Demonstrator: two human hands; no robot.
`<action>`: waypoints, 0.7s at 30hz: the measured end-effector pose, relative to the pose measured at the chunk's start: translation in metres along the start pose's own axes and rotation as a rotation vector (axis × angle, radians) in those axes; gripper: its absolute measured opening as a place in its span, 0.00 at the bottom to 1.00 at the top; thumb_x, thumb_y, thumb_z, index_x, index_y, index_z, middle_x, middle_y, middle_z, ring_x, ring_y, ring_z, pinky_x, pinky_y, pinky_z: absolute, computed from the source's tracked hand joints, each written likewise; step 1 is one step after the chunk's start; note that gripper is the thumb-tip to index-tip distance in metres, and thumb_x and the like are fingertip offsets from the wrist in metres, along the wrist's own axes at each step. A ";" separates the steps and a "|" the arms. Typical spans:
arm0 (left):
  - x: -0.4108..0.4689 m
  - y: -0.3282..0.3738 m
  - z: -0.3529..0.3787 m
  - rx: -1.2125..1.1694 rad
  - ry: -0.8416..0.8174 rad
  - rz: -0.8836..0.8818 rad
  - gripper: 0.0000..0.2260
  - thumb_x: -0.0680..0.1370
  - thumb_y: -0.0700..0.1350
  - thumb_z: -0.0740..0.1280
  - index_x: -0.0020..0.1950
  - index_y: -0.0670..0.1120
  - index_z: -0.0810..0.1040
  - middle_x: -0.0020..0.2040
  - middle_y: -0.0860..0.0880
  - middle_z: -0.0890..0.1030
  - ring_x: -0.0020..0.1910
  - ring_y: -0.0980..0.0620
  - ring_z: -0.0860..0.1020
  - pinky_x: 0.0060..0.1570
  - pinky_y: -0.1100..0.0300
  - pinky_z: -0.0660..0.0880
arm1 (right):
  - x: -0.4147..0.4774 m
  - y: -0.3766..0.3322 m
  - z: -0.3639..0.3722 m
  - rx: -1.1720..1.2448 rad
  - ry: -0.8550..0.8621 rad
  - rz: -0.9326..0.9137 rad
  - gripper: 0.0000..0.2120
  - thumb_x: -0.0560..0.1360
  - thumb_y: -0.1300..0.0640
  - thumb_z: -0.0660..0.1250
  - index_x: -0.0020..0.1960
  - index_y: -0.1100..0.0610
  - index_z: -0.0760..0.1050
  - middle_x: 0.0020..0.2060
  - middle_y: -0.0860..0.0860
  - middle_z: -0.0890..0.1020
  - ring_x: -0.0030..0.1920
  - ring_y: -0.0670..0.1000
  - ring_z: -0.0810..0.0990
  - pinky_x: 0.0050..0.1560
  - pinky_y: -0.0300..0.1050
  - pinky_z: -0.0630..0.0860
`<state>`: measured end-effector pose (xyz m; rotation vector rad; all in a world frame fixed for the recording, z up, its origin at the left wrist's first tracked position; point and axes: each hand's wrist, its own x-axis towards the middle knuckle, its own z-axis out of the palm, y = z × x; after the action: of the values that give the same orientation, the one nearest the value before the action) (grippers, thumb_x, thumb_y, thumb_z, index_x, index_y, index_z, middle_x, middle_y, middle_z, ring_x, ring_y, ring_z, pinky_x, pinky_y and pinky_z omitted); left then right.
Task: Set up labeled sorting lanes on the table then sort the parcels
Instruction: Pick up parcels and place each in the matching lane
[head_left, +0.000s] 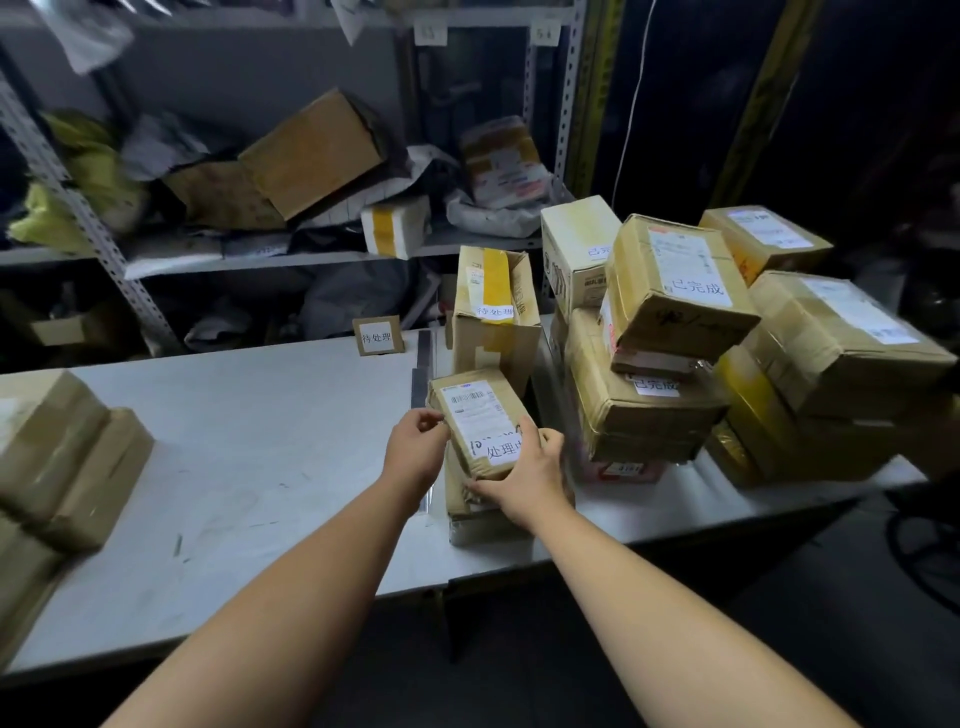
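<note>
Left hand (415, 449): I see it pinching the left edge of the small parcel (480, 421).
Right hand (530, 480): its fingers are wrapped round the parcel's near right corner, with the thumb on the white label.
Small parcel: a brown box, label up, above a flatter parcel (483, 519) near the table's front edge. I cannot tell whether the two touch.
Tape strip (423, 371): a dark line running away from me, just left of the parcel.
Sign card (377, 336): stands at the far edge, left of the strip.
Upright box (493, 312): stands close behind the parcel.
Right stack (675, 291): labelled boxes piled high, crowding the right edge.
Table (260, 441): a broad bare white top lies left of the strip.
Left boxes (62, 457): sit at the left edge.
</note>
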<state>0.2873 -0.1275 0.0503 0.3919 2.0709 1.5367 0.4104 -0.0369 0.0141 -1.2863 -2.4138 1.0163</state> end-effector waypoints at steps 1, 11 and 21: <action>-0.002 0.002 0.000 -0.005 -0.012 0.006 0.04 0.80 0.40 0.64 0.53 0.45 0.77 0.50 0.47 0.82 0.48 0.50 0.79 0.38 0.59 0.74 | -0.001 0.000 -0.002 -0.010 -0.008 -0.008 0.59 0.59 0.33 0.80 0.78 0.45 0.52 0.69 0.49 0.55 0.66 0.55 0.68 0.65 0.53 0.75; -0.017 0.026 -0.035 -0.027 -0.048 0.061 0.06 0.79 0.38 0.63 0.51 0.46 0.77 0.49 0.46 0.81 0.50 0.47 0.79 0.41 0.58 0.74 | -0.002 -0.044 -0.021 -0.111 -0.004 -0.181 0.51 0.63 0.33 0.78 0.77 0.46 0.58 0.74 0.50 0.54 0.74 0.56 0.57 0.76 0.57 0.62; -0.028 0.019 -0.172 -0.112 0.130 0.010 0.08 0.79 0.37 0.62 0.54 0.46 0.78 0.48 0.48 0.80 0.43 0.50 0.81 0.40 0.58 0.72 | -0.019 -0.179 0.059 -0.095 -0.072 -0.436 0.43 0.71 0.37 0.73 0.79 0.52 0.61 0.74 0.52 0.61 0.75 0.54 0.60 0.72 0.49 0.67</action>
<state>0.2109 -0.2732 0.1120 0.2676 2.0701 1.7155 0.2783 -0.1468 0.0925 -0.7022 -2.6568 0.8410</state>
